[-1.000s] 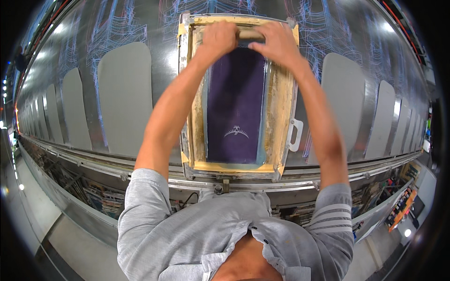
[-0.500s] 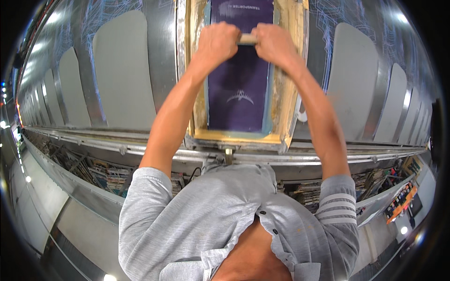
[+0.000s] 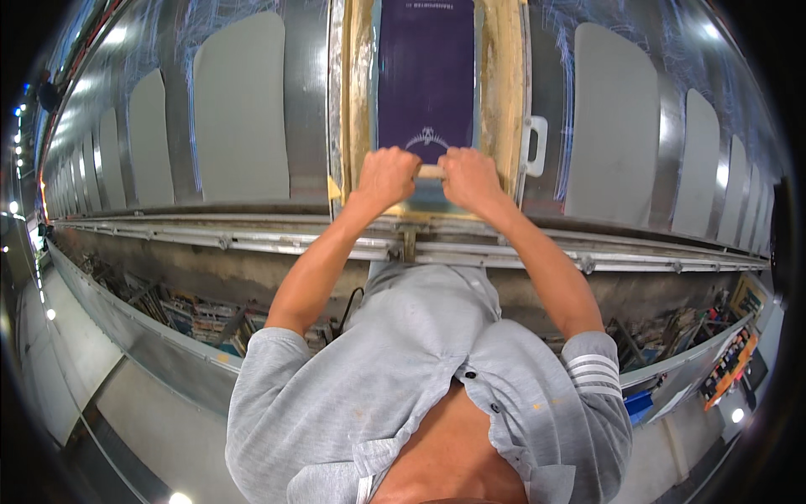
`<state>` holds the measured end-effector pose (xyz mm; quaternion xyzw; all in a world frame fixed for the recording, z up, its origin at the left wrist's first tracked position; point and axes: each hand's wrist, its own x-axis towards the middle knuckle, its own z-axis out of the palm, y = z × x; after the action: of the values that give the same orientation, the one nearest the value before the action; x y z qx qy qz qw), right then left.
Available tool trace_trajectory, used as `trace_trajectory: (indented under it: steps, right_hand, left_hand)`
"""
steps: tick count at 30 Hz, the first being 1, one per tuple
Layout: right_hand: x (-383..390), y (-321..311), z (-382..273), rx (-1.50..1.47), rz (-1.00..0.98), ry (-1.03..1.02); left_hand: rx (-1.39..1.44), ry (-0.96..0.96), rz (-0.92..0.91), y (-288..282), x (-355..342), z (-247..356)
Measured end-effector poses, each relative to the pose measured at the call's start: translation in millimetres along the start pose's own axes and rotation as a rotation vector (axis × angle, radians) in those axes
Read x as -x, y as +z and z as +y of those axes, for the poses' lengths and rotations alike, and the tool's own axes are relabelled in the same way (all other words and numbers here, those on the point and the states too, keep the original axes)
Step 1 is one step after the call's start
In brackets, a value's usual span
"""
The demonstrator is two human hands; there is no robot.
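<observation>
Both my hands grip a squeegee [image 3: 431, 171] by its wooden bar at the near end of a printing screen. My left hand [image 3: 389, 178] is closed round the left part of the bar, and my right hand [image 3: 470, 178] round the right part. Only a short piece of wood shows between the fists; the blade is hidden. Beyond them stretches the screen's dark purple mesh area [image 3: 426, 84], with a pale winged emblem just past my knuckles and small lettering at the far end. A tape- and ink-stained frame [image 3: 509, 101] borders it.
Grey cut panels [image 3: 242, 118] lie in a row along the long metal table on both sides. A white handle [image 3: 536, 147] sits beside the frame's right edge. Metal rails [image 3: 554, 254] run along the table's near edge, with stacked flat items [image 3: 201, 311] below.
Both hands have drawn the squeegee toward me, from the far part of the purple area past the emblem to the near end. My grip stays closed.
</observation>
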<state>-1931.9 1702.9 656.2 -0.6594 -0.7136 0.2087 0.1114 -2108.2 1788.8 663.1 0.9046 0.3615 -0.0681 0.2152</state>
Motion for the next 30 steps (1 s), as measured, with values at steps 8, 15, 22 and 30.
trace_trajectory:
  steps: [8,15,22,30]
  right_hand:
    - [-231,-99,119,0.126,0.078,0.084]
    - [-318,-136,165,0.25,0.063,0.104]
    - [-216,-84,122,0.128,0.115,0.026]
    - [-12,6,12,0.1,0.066,-0.085]
  left_hand:
    - [-0.125,0.113,0.372,-96,-244,-77]
    - [-0.18,0.154,0.559,-118,-351,-119]
    - [-0.182,0.114,0.284,-91,-235,-71]
    - [0.07,0.025,0.216,16,-8,-3]
